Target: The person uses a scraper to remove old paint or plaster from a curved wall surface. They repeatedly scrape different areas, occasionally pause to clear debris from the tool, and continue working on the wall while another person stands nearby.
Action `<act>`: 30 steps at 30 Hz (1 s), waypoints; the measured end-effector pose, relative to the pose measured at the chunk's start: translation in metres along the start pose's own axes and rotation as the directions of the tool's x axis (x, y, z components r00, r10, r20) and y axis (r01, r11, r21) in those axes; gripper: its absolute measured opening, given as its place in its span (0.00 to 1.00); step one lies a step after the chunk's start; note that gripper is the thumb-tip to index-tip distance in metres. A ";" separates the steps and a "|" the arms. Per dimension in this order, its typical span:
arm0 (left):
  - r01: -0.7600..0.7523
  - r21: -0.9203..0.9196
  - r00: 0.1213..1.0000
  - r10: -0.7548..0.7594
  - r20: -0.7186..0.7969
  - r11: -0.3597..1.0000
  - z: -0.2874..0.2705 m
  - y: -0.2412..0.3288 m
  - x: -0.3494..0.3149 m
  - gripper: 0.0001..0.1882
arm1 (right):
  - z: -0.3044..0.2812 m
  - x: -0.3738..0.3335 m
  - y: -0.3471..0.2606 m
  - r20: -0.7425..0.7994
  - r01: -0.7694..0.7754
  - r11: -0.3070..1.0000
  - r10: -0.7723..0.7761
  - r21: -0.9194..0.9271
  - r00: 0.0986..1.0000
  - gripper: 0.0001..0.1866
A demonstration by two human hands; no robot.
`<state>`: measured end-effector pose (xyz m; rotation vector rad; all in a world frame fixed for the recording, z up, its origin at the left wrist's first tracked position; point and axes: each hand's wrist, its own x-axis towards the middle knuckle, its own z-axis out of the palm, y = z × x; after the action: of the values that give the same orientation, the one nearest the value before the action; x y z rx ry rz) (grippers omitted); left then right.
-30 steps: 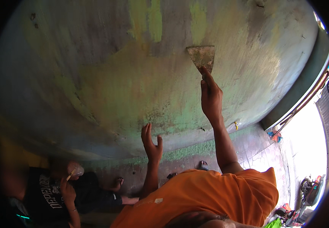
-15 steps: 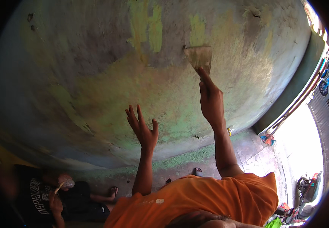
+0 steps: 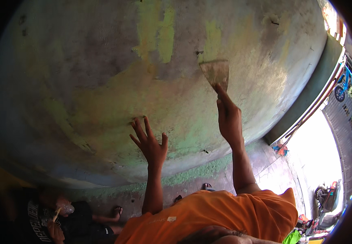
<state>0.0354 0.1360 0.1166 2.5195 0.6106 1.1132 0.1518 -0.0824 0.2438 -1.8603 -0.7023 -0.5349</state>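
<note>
My right hand (image 3: 230,122) grips a wide-bladed scraper (image 3: 216,74) by its handle. The blade points up at the wall, its broad edge just below a small dark hole beside a yellow-green patch. Blade and wall look to be touching. Lower and to the left, my left hand (image 3: 149,144) has its fingers spread, the tips at or very near the wall (image 3: 115,118). Nothing is in that hand. The wall's paint is worn, grey-violet above and green and yellow lower down.
A person in dark clothes (image 3: 78,221) sits at lower left, holding a thin stick and a clear plastic bag (image 3: 64,206). Crumbled green debris (image 3: 192,173) lies along the wall's foot. A blue bicycle (image 3: 347,83) and a motorcycle (image 3: 326,199) stand off to the right.
The scraper and my right hand have moved slightly down the wall. My left hand's fingers have spread wider. The view has shifted a little.
</note>
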 end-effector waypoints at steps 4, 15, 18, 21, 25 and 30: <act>-0.006 -0.010 1.000 0.006 -0.028 1.000 -0.004 0.002 0.002 0.47 | -0.005 -0.001 -0.005 0.013 -0.033 0.999 0.033 -0.012 0.999 0.23; 0.022 -0.005 0.999 -0.022 0.031 1.000 -0.010 0.002 0.003 0.46 | -0.008 0.019 -0.029 0.037 -0.059 0.998 0.058 0.026 0.998 0.23; 0.011 0.010 0.999 -0.011 0.031 1.000 -0.011 0.002 0.003 0.46 | -0.009 0.026 -0.042 0.041 -0.080 0.997 0.080 -0.016 0.996 0.22; 0.006 0.029 0.998 -0.008 0.057 1.000 -0.012 0.002 0.003 0.47 | -0.012 0.040 -0.043 -0.004 0.025 0.999 -0.025 0.045 1.000 0.22; 0.005 -0.011 0.998 -0.005 0.055 1.000 -0.017 0.002 0.003 0.47 | -0.013 0.042 -0.044 -0.067 0.051 0.999 -0.052 -0.017 0.996 0.21; 0.002 0.023 0.997 -0.004 0.076 1.000 -0.021 0.004 0.003 0.47 | -0.021 0.046 -0.048 -0.006 -0.025 0.999 0.024 -0.029 1.000 0.21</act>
<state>0.0224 0.1368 0.1339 2.5667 0.6098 1.0103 0.1517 -0.0778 0.3129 -1.8912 -0.6704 -0.5368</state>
